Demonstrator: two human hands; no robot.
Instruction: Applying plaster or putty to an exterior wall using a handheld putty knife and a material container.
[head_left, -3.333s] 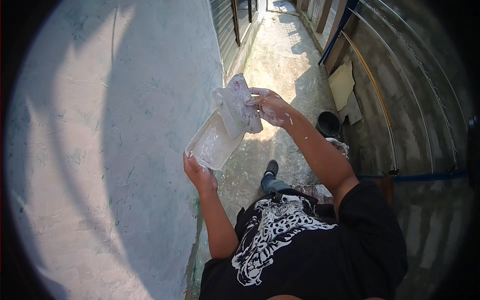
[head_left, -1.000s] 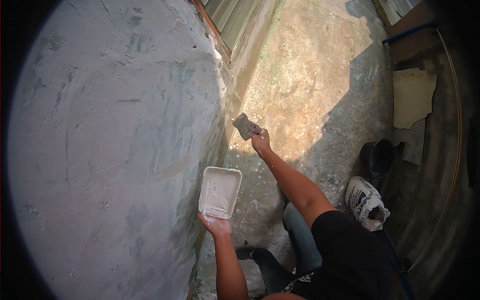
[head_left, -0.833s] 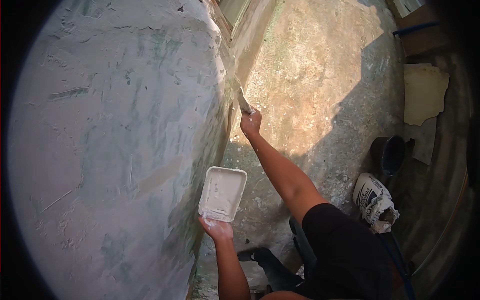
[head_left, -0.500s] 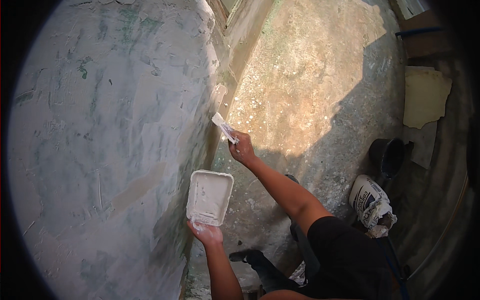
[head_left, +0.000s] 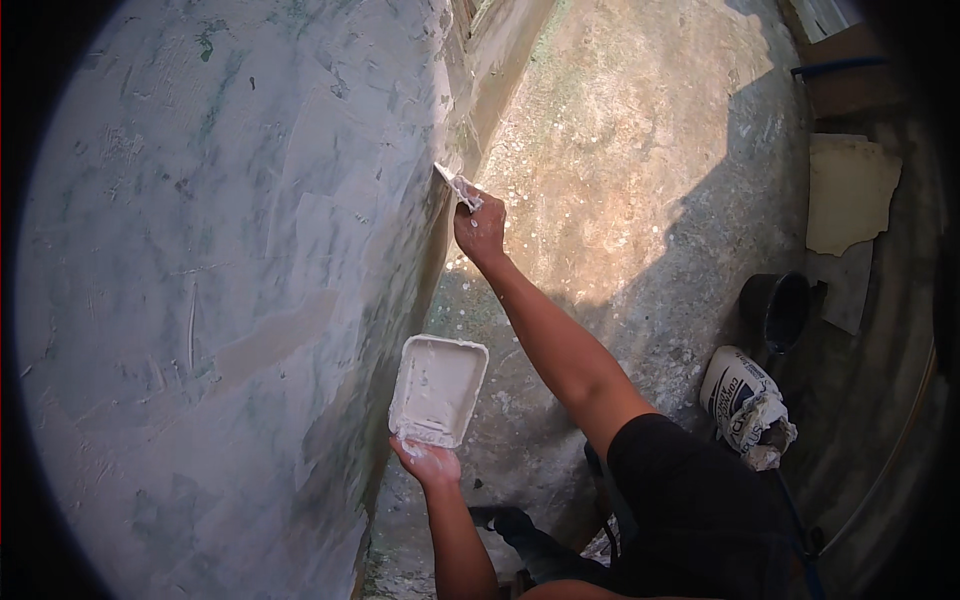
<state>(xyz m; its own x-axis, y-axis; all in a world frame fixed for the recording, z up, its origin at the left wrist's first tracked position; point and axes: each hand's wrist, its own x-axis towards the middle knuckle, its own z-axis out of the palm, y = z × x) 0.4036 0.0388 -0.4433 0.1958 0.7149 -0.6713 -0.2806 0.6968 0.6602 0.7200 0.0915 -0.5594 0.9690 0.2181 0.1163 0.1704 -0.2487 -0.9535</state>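
Observation:
My left hand point(head_left: 426, 462) holds a white, putty-smeared tray point(head_left: 440, 385) by its near end, with the fingers partly hidden beneath it. White paste coats the inside of the tray. Farther forward, my right hand point(head_left: 482, 228) is closed around a putty knife point(head_left: 458, 184) caked with white paste. The blade's tip is at the right-hand edge of the wall point(head_left: 270, 250), close to the corner. Much of that wall is covered in whitish filler, with greenish patches showing through and a greyer smear at its middle.
To the right spreads a stained floor point(head_left: 600, 130), partly sunlit and speckled with white drops. A black bucket point(head_left: 775, 312) stands at the right, beside an opened white sack point(head_left: 745, 405). Behind them lies a torn beige sheet point(head_left: 850, 195). A wooden frame point(head_left: 480, 20) edges the far corner.
My right hand has moved forward along the wall's edge with the putty knife, and the blade has turned more edge-on. The tray in my left hand has shifted slightly right.

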